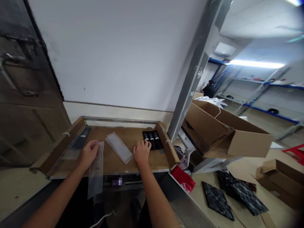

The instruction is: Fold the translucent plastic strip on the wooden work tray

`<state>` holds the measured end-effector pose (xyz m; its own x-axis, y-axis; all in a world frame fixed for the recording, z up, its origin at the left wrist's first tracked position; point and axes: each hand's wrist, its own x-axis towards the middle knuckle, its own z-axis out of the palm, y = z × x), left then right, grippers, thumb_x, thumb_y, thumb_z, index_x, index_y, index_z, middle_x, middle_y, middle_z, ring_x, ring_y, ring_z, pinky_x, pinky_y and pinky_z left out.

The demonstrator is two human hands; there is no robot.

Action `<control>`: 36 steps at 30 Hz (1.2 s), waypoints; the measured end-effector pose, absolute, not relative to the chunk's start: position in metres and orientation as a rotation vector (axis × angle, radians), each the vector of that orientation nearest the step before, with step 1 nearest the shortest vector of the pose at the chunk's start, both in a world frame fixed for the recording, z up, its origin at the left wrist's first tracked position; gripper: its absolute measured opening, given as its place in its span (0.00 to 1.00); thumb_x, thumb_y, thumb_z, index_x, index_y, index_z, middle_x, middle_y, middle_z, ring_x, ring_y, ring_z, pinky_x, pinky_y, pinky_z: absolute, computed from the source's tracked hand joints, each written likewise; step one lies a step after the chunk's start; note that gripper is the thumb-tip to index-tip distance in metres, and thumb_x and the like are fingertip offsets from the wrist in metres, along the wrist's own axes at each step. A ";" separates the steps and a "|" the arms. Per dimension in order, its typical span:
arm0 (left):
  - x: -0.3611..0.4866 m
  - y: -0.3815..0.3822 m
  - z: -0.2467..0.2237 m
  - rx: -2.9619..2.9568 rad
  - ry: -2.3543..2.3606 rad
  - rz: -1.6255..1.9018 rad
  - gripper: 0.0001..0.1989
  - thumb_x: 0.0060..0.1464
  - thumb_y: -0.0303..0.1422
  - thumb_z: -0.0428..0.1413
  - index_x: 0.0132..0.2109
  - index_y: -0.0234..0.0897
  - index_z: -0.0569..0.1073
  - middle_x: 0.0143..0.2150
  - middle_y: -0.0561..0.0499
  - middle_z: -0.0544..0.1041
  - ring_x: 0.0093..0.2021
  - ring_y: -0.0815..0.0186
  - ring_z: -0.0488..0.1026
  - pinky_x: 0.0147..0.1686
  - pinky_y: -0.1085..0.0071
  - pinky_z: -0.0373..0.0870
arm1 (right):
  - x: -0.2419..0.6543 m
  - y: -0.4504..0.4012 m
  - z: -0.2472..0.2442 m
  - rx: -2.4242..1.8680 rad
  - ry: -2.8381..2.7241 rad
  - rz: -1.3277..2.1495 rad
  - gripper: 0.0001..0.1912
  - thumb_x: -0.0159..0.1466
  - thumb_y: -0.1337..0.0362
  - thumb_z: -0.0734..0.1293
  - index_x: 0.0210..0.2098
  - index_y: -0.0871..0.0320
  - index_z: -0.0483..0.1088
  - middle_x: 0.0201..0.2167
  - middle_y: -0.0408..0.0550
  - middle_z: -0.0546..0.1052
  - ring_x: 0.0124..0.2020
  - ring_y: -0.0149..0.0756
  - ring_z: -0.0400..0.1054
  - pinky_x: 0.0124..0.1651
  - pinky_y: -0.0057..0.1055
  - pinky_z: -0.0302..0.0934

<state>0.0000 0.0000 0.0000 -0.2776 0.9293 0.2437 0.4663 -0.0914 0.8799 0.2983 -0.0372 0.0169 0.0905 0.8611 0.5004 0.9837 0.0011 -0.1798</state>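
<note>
My left hand (88, 154) pinches the top of a clear plastic bag (96, 172) that hangs over the front edge of a cardboard-lined tray (166, 142). Resting on the tray floor, my right hand (142, 151) has its fingertips touching a row of black oblong items (154, 139) at the tray's right end. A stack of clear bags (120, 148) lies between my hands. One bagged black item (78, 143) lies along the tray's left side.
An open cardboard box (228, 133) stands to the right, with a red bag (182, 179) and dark patterned flat packs (239, 191) on the floor below. A metal post (192, 72) rises behind the tray. A person (209, 89) is far back by blue shelving.
</note>
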 end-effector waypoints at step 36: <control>0.099 -0.001 -0.012 2.476 1.689 0.527 0.37 0.65 0.48 0.47 0.73 0.30 0.56 0.76 0.35 0.53 0.75 0.47 0.49 0.72 0.48 0.47 | 0.303 -0.039 0.013 -1.455 -1.948 -0.082 0.08 0.67 0.66 0.64 0.44 0.57 0.74 0.42 0.52 0.76 0.48 0.45 0.66 0.54 0.41 0.60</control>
<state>0.0990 -0.0005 -0.0124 0.3259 0.9179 0.2264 0.8839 -0.3808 0.2715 0.3033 -0.0389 0.0133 -0.1300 0.8204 0.5568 0.8642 0.3690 -0.3420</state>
